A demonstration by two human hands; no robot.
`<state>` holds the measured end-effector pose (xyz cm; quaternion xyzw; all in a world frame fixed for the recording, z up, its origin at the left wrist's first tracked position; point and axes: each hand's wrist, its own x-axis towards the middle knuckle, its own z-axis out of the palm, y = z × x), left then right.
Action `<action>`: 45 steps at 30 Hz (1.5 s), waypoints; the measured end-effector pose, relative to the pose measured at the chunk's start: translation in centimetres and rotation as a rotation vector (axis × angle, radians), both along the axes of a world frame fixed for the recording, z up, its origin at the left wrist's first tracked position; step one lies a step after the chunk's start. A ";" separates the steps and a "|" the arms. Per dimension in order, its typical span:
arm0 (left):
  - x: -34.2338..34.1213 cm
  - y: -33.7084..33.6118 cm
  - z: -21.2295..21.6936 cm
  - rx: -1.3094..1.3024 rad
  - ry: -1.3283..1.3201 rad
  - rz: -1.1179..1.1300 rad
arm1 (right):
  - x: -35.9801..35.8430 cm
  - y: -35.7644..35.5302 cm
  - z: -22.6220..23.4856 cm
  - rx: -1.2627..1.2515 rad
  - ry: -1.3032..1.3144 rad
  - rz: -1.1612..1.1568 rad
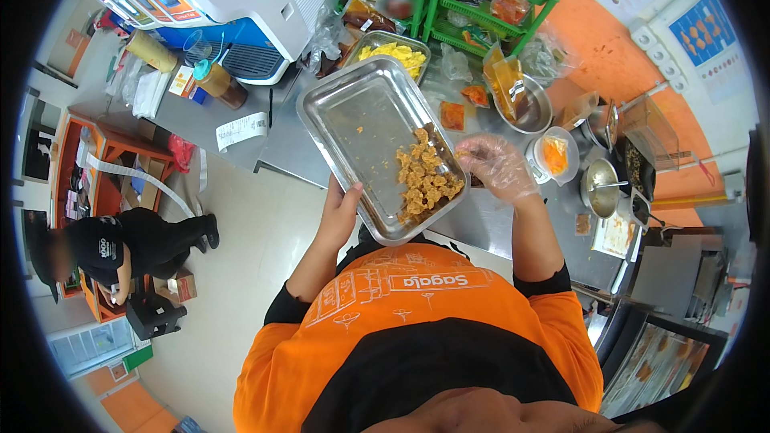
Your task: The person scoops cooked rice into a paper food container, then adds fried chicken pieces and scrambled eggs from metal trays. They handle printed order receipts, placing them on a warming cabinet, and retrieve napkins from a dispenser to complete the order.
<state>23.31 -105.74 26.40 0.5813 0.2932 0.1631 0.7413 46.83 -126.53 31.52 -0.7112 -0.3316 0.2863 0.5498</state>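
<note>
I hold a shallow rectangular metal tray (337,124) tilted in front of my chest. Brown crispy fried pieces, perhaps battered chicken (425,176), are heaped at its right end, with a few crumbs elsewhere. My bare left hand (343,208) is closed on the tray's near left rim, thumb on top. At the right rim is my right hand (501,167) in a clear plastic glove, its fingers curled together. Whether those fingers hold a piece or only touch the rim cannot be made out. Just beyond the tray, a smaller metal pan (423,74) contains yellow pieces.
A metal counter (493,220) carries a steel bowl (539,112), a white tub of orange food (555,154) and a pot with a spoon (601,188). Green racks (489,0) and a drink machine (241,12) stand behind. Another person (120,248) crouches at left.
</note>
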 end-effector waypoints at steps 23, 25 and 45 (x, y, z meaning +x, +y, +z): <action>0.7 -0.9 0.0 -0.081 0.066 -0.045 | -2.4 3.7 0.7 -0.208 -0.839 0.500; 0.6 -0.9 0.0 -0.075 0.054 -0.039 | -2.0 3.6 1.2 -0.223 -0.632 0.498; -0.2 1.8 -0.6 -0.026 0.028 0.124 | 5.3 -4.8 -9.8 -0.579 -0.439 -0.078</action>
